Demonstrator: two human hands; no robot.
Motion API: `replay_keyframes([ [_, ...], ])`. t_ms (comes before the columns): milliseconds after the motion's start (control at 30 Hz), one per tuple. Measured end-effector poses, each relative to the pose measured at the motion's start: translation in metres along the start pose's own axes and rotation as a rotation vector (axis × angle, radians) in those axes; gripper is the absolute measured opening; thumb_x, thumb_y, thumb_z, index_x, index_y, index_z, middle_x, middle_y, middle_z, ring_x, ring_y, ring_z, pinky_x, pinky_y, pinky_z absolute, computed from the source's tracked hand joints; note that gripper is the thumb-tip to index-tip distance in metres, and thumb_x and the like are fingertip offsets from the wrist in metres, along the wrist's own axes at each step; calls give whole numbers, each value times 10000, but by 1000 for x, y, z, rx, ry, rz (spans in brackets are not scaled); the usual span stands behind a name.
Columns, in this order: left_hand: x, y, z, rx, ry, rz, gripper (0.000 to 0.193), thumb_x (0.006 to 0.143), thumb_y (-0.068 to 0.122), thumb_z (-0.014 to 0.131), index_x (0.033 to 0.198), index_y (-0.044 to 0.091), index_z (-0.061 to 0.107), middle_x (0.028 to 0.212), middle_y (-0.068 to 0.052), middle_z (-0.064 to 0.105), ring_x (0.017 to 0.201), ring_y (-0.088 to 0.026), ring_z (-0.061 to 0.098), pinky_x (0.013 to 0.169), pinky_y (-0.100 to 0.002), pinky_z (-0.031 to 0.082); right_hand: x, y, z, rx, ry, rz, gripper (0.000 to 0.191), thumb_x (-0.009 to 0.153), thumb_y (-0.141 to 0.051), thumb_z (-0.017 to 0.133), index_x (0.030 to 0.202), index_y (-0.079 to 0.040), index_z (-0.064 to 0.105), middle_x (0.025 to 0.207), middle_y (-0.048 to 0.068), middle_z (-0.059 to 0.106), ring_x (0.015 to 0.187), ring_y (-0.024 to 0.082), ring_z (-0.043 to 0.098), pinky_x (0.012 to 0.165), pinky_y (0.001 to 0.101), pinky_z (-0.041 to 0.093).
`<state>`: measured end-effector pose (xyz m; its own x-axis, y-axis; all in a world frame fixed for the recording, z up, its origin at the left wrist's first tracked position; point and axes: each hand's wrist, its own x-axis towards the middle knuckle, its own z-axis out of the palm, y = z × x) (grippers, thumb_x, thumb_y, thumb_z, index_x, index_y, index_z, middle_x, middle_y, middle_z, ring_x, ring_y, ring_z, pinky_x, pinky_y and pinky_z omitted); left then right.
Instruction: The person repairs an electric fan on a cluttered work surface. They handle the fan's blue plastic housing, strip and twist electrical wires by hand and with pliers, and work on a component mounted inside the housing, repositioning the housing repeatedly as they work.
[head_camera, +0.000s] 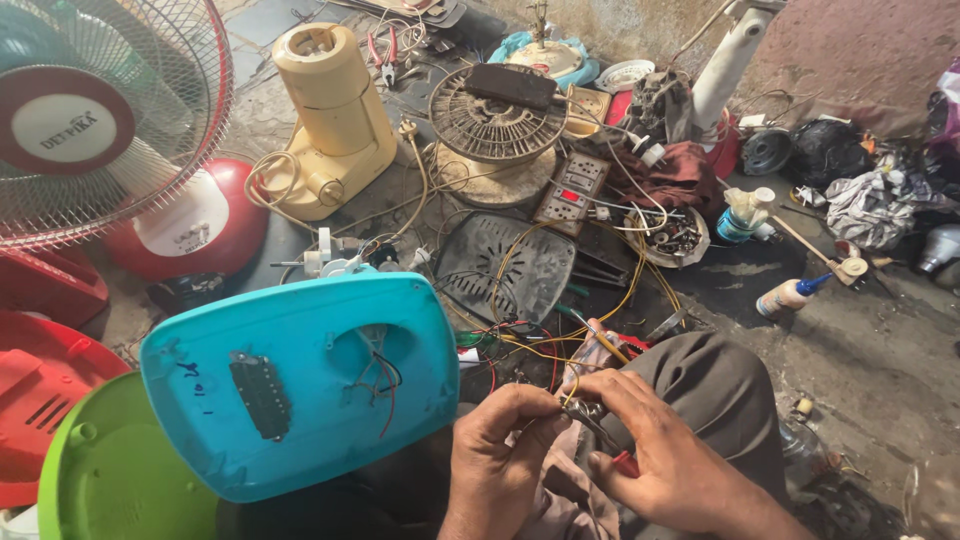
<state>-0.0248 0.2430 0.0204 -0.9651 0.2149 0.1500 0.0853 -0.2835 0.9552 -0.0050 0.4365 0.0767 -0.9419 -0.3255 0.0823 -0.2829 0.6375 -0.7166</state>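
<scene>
Low in the middle of the head view, my left hand pinches the end of thin yellow wires between thumb and fingers. My right hand grips red-handled pliers whose metal jaws meet the wire ends right by my left fingertips. Both hands hover over my knee in brown trousers. A turquoise plastic appliance base lies upside down just left of my left hand, with a dark switch block and loose red and black wires showing in its underside.
A cream blender base, a standing fan with red base, a round fan grille, a socket board, a glue bottle, a bowl of small parts and rags lie scattered on the floor. A green lid sits lower left.
</scene>
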Motion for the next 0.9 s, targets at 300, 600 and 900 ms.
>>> replay_keyframes([
  [300, 0, -4, 0, 28, 5, -86, 107, 899, -19, 763, 983, 2, 700, 864, -16, 734, 829, -68, 697, 742, -233, 562, 3, 0, 5, -55, 118, 14, 493, 663, -77, 716, 1138, -61, 586, 1094, 129, 642, 1138, 338, 610, 968, 433, 486],
  [600, 3, 19, 10, 634, 1, 349, 406, 741, 209, 910, 1010, 42, 654, 850, -72, 585, 773, -243, 605, 659, -368, 497, -9, 38, 23, -30, 261, 16, 499, 679, -217, 855, 1083, -65, 606, 931, 67, 653, 856, 198, 681, 735, 329, 557],
  [900, 1, 1, -9, 465, 228, 162, 254, 867, 5, 669, 1120, 36, 679, 965, -84, 659, 845, -195, 670, 761, -299, 542, -8, 69, -20, 509, 461, 227, 418, 788, -42, 670, 1202, -62, 617, 974, 32, 553, 892, 110, 545, 793, 264, 468],
])
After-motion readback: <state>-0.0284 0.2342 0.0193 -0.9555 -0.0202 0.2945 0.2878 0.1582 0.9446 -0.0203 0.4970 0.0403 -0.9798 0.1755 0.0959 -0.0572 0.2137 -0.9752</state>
